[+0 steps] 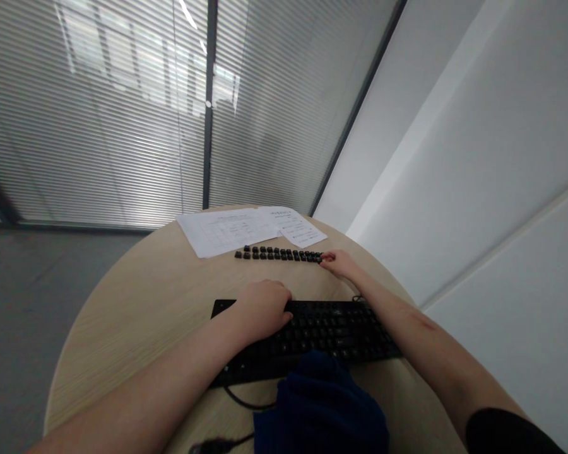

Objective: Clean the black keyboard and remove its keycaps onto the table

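Observation:
A black keyboard (331, 328) lies across the near part of the round table. My left hand (265, 309) rests over its upper left portion, with the thumb and curled fingers around the keys and far edge; some fingertips are hidden. Farther back, two rows of loose black keycaps (277, 254) run left to right. At the right end of these rows my right hand (338, 261) has its fingers pinched together on a keycap, which the fingers mostly cover.
Printed paper sheets (227, 228) lie behind the keycaps on the wooden table (118, 315). A dark blue cloth (319, 403) overlaps the keyboard's near edge, beside a black cable (246, 403). Glass with blinds (99, 126) stands behind, and a white wall (478, 157) rises to the right.

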The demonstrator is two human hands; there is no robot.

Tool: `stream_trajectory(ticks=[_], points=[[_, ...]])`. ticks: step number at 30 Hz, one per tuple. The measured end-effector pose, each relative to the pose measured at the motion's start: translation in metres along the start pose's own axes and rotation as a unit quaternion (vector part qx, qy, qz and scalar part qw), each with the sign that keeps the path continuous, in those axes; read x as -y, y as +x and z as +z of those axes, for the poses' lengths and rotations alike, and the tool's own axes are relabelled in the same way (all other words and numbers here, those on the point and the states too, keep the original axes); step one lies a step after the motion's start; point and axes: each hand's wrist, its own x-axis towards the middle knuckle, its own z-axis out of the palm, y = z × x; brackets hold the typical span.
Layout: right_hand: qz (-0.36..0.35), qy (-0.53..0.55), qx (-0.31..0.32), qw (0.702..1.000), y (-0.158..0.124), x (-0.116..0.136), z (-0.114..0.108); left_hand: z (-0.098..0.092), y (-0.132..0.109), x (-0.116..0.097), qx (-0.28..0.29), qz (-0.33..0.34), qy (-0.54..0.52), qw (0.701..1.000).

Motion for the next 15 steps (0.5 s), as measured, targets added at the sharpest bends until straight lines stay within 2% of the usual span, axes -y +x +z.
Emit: stream_trajectory(ticks=[3, 9, 15], points=[[-0.012, -0.003, -0.016, 1.0, 0.0002, -0.0006, 0.0002, 0.0022, 0.0007, 0.0014, -0.002, 0.007, 0.003, 1.0], [-0.036, -0.015, -0.036, 0.999, 0.002, 0.001, 0.0032, 0.0009, 0.0003, 0.0004, 0.029, 0.003, 0.042, 0.999], [-0.023, -0.01, -0.04, 0.999, 0.0037, -0.0038, 0.0054, 0.0001, -0.0011, -0.0008, 0.027, 0.0, 0.044, 0.999]])
